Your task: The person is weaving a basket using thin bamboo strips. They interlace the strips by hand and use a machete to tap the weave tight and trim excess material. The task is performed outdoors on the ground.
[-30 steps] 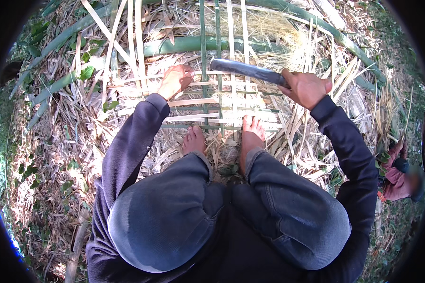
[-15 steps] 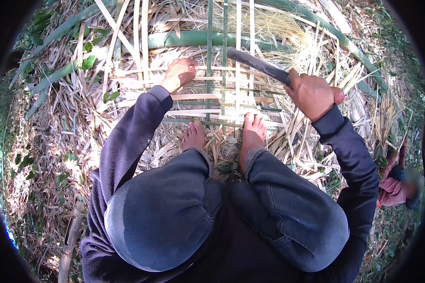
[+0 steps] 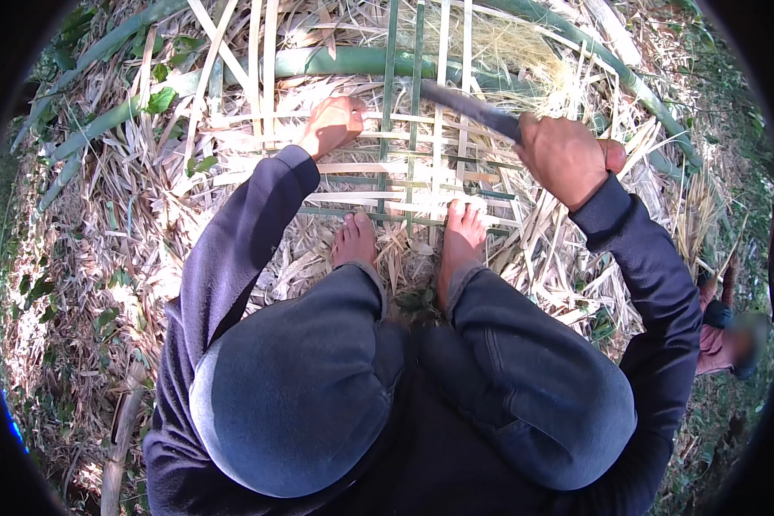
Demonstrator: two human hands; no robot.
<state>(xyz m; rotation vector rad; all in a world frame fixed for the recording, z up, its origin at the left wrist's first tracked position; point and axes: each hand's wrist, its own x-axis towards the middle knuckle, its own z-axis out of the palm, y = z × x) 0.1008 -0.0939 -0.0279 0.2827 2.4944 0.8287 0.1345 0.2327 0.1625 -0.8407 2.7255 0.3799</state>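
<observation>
My right hand (image 3: 566, 161) is closed round the handle of a machete. Its dark blade (image 3: 469, 110) points left and slightly away, over the right side of a lattice of flat bamboo strips (image 3: 414, 120). Green and pale strips run lengthwise in it, with thinner ones woven across. At the lattice's left side my left hand (image 3: 331, 127) is closed in a pinch at the end of a pale cross strip (image 3: 387, 134). Its fingertips are partly hidden. My bare feet (image 3: 464, 225) stand at the lattice's near edge, the toes by the closest cross strips.
Green bamboo poles (image 3: 344, 62) lie beyond the lattice, with pale fibre shavings (image 3: 525, 56) at the far right. Loose pale strips (image 3: 254, 60) lean at the far left. Dry leaves cover the ground. Another person (image 3: 718, 340) is at the right edge.
The view has shifted slightly. Both hands keep nearly the same places, the left still by the cross strip. The machete blade has moved slightly and looks a little blurred.
</observation>
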